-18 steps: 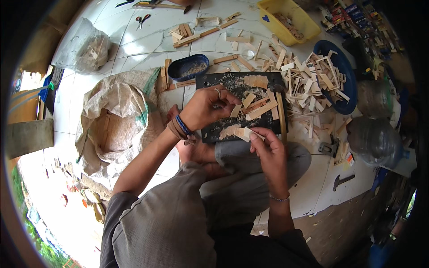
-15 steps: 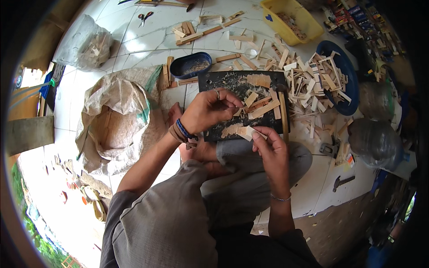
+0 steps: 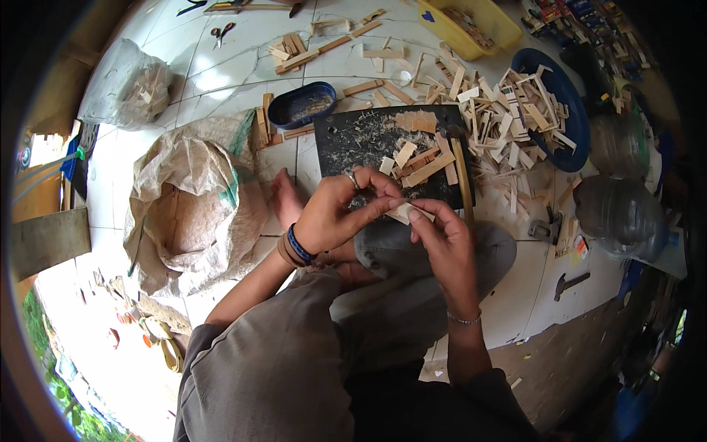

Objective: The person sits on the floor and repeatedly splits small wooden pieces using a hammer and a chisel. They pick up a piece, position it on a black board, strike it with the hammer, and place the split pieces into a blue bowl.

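Observation:
My left hand (image 3: 340, 214) and my right hand (image 3: 447, 234) meet in front of the black board (image 3: 346, 140). Between them is a small pale flat wood piece (image 3: 402, 213), pinched by thumb and fingers from both sides. Whether anything else is in the left fingertips is hidden. Just beyond the hands, several wood strips (image 3: 429, 169) lie crossed on the board among shavings. A torn tan sheet (image 3: 416, 121) lies at the board's far edge. Along its right side rests a long wooden handle (image 3: 462, 177).
Left of me sits an open woven sack (image 3: 195, 199); a blue oval dish (image 3: 302, 105) with shavings stands beyond it. Loose wood strips (image 3: 508, 125) heap around a blue basin (image 3: 578, 118) at right. A yellow tub (image 3: 471, 33), a hammer (image 3: 572, 286) and scissors (image 3: 222, 33) lie about.
My left hand has come down and nearer from over the wood strips to meet my right hand at the pale piece. The view has shifted slightly.

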`<act>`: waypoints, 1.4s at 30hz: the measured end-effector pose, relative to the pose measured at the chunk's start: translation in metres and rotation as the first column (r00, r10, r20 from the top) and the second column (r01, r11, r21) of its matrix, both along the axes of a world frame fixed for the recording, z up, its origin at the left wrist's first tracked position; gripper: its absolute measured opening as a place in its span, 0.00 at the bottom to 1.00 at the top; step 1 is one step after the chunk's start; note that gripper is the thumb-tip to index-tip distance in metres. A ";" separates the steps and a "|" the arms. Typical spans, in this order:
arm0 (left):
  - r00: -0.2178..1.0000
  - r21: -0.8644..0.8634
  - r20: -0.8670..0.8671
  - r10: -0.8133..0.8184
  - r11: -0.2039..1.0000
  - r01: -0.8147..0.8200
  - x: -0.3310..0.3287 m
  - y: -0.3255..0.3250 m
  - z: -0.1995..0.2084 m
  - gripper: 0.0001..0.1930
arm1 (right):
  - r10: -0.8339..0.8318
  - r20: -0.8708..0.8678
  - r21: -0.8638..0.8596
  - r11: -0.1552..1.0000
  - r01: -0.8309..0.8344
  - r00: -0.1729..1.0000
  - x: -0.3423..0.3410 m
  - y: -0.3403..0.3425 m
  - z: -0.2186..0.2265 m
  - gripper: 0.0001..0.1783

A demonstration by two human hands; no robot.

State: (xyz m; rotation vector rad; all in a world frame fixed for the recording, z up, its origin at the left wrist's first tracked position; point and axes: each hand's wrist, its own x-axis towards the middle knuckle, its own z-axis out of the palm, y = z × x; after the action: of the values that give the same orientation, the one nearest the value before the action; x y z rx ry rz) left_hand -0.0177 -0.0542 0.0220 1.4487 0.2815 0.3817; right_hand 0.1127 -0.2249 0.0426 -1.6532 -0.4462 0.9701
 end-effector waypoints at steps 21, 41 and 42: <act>0.999 -0.006 -0.013 0.040 0.999 -0.040 -0.013 -0.007 0.003 0.07 | -0.026 0.026 -0.030 0.999 0.027 0.999 -0.003 0.003 0.003 0.13; 0.999 -0.172 -0.046 0.021 0.985 -0.029 -0.019 -0.010 0.004 0.08 | 0.019 0.017 0.011 1.000 -0.019 1.000 -0.001 0.000 0.000 0.12; 0.999 -0.181 -0.050 0.018 0.983 -0.027 -0.018 -0.010 0.004 0.08 | 0.023 0.022 0.032 0.999 -0.024 0.999 -0.001 0.000 0.000 0.12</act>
State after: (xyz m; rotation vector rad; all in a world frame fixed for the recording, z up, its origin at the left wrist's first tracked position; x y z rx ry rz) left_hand -0.0362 -0.0644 0.0264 1.2779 0.3628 0.3311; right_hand 0.1114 -0.2249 0.0427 -1.6339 -0.4946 0.9581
